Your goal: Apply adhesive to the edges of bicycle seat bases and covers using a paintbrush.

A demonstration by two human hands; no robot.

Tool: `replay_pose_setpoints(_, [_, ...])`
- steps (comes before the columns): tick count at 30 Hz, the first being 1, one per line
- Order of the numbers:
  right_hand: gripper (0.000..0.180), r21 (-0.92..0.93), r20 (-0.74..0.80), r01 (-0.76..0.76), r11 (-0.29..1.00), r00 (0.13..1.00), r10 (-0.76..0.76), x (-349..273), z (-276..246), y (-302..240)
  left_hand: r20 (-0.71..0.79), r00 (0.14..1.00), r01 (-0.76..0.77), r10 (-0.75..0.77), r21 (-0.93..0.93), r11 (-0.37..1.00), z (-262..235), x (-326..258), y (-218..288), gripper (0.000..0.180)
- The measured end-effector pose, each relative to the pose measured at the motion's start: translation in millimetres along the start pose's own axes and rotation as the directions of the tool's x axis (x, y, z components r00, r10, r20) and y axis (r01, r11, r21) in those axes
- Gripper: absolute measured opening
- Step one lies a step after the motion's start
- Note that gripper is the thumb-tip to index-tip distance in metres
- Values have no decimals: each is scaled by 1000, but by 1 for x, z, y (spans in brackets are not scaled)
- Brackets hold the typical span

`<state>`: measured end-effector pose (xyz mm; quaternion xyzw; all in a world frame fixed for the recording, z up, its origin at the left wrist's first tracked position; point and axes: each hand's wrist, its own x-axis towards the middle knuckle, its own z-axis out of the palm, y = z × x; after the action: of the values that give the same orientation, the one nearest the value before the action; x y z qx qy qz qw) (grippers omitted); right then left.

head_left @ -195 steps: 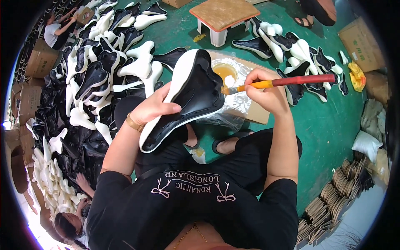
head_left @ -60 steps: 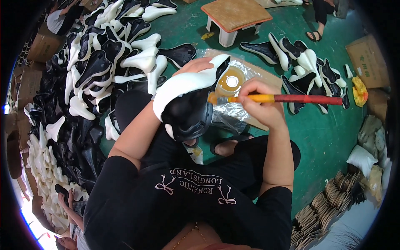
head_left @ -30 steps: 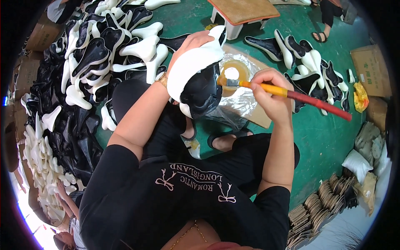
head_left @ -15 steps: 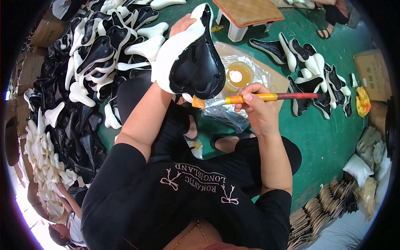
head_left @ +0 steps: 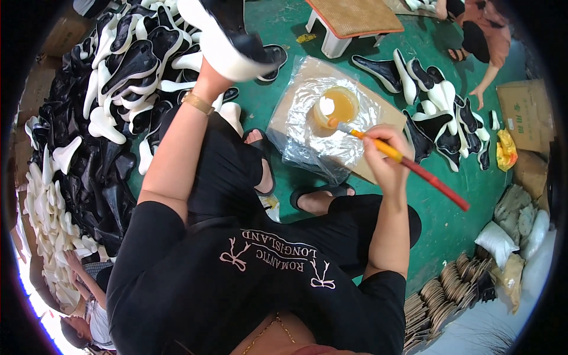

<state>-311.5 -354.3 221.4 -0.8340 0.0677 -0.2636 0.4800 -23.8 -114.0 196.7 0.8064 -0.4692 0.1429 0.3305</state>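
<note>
My left hand (head_left: 214, 81) holds a bicycle saddle (head_left: 223, 54), white padding around a black shell, up at the top of the view. The saddle is smeared by motion and hides the fingers. In my right hand (head_left: 390, 165) is a paintbrush (head_left: 436, 183) with a yellow and red handle, gripped with the bristles pointing left and away from me. Its orange-stained bristles are at the near rim of a tub (head_left: 320, 111) of amber liquid (head_left: 348, 99); whether they touch it I cannot tell. The tub stands on crumpled clear plastic (head_left: 305, 139) over cardboard (head_left: 383, 121).
Saddle parts pile up at left: black shells (head_left: 112, 189), white pads (head_left: 44, 219) and joined ones (head_left: 133, 65). More saddles (head_left: 444, 97) lie at right, where another person's hand (head_left: 478, 96) reaches. A low stool (head_left: 355, 23) stands beyond the tub. Another person (head_left: 97, 319) is at lower left.
My left hand has carried the saddle up and leftward, away from the brush. My right hand has turned the brush so its bristles have gone from the saddle to the tub.
</note>
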Motion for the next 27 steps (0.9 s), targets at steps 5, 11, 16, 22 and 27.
replay_pose_setpoints(5, [19, -215, 197, 174, 961, 971, -131, -18, 42, 14, 208, 806, 525, -554, -686, 505, -19, -22, 13, 32])
replay_pose_setpoints(11, [21, -209, 338, 273, 939, 921, -193, -24, 74, 30, 246, 755, 497, -608, -820, 285, -12, -33, 13, 35])
replay_pose_setpoints(16, [21, -231, 254, 215, 949, 955, -154, -20, 81, 29, 246, 787, 512, -566, -771, 378, -10, -31, 13, 38])
replay_pose_setpoints(22, [15, -140, 287, 64, 988, 958, -21, -9, 73, 21, 311, 791, 579, -526, -658, 481, -13, -21, 22, 41])
replay_pose_setpoints(27, [17, -263, 209, 219, 940, 964, -167, -15, 75, 42, -84, 982, 141, -167, -253, 957, 24, -33, -9, 46])
